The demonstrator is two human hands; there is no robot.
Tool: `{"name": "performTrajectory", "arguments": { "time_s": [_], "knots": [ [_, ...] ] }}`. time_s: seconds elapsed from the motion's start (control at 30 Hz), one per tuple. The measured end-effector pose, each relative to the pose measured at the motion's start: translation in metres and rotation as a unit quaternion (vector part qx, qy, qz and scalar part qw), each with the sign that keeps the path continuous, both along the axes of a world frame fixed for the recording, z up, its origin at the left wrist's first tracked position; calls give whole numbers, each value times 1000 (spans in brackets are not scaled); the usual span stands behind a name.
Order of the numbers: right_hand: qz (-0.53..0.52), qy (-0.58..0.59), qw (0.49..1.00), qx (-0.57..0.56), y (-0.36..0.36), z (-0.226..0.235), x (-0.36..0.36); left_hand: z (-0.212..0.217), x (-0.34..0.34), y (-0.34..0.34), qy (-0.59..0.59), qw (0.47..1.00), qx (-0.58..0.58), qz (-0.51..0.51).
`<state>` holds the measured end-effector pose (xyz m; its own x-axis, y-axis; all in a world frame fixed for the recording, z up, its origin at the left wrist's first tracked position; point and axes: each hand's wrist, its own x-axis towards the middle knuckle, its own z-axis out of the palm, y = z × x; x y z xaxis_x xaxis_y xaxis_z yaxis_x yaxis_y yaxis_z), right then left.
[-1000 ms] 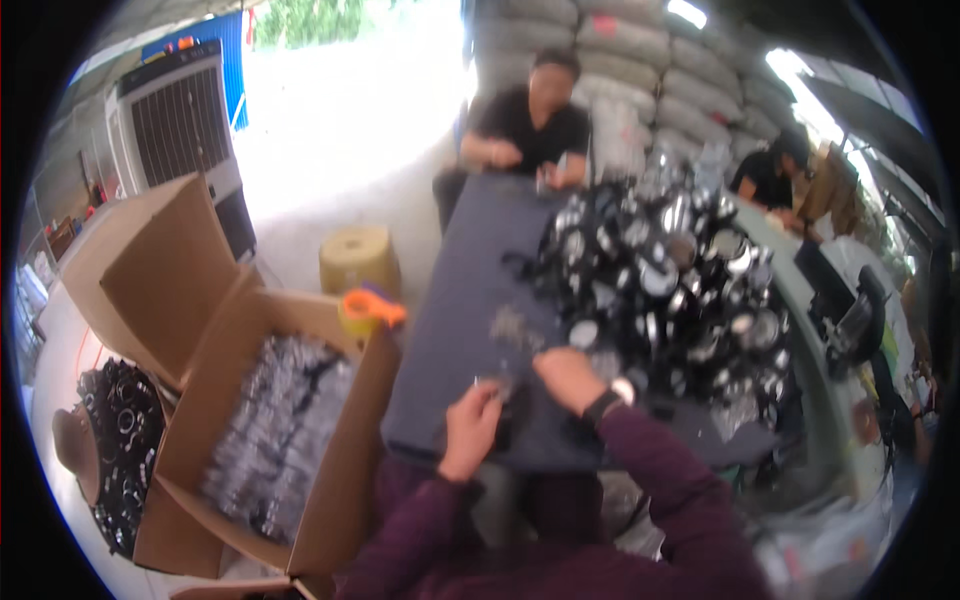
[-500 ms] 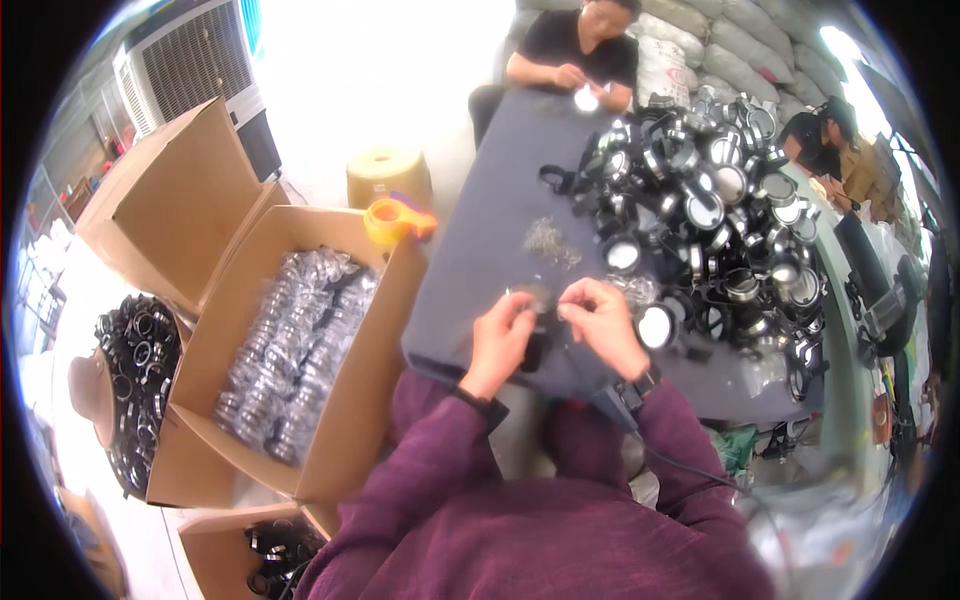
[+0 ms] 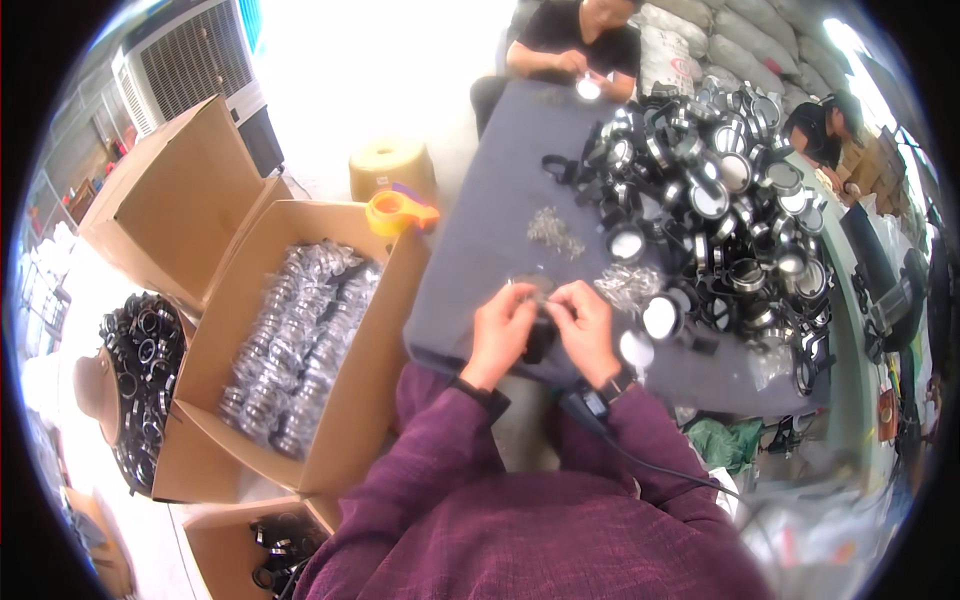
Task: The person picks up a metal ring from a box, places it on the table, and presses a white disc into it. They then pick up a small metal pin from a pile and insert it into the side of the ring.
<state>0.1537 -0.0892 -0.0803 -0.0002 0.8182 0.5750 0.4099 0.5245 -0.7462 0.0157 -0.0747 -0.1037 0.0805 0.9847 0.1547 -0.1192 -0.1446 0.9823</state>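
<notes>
My left hand (image 3: pixel 503 330) and my right hand (image 3: pixel 587 335) are close together over the near edge of the dark grey table (image 3: pixel 470 250). Fingers of both are pinched around a small dark piece (image 3: pixel 540 343). Most of this piece is hidden by the fingers, so its exact kind cannot be told. Right of my right hand lie a white round disc (image 3: pixel 637 348) and a black-rimmed round piece with a bright face (image 3: pixel 660 317). Just beyond it is a heap of small silver parts (image 3: pixel 628 287). Farther off, small thin metal bits (image 3: pixel 553 232) form a second heap.
A large pile of round black-and-silver pieces (image 3: pixel 735 200) covers the table's right side. To the left stands an open cardboard box (image 3: pixel 350 400) with bagged shiny rings (image 3: pixel 290 350). An orange tape dispenser (image 3: pixel 400 213) sits at its corner, near a yellow stool (image 3: pixel 390 165). A co-worker (image 3: pixel 575 50) sits opposite.
My right hand has moved left, closer to my left hand. The heap of silver parts and the white disc beside it now show more fully. Across the table, the co-worker's hands have shifted slightly.
</notes>
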Motion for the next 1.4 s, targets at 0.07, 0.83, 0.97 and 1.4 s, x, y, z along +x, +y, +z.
{"name": "performTrajectory", "arguments": {
  "time_s": [0.07,0.83,0.97,1.4],
  "knots": [
    [-15,-27,999,42,-1,-1,-2,0,-3,-1,6,1000,-10,-3],
    [-66,-153,986,-17,24,13,41,13,2,-4,-15,999,-43,8],
    [-106,-298,948,-42,57,16,77,15,1,-5,-8,999,-29,13],
    [-61,-626,777,11,78,13,58,6,-5,-4,1,999,-36,15]
  ]
}}
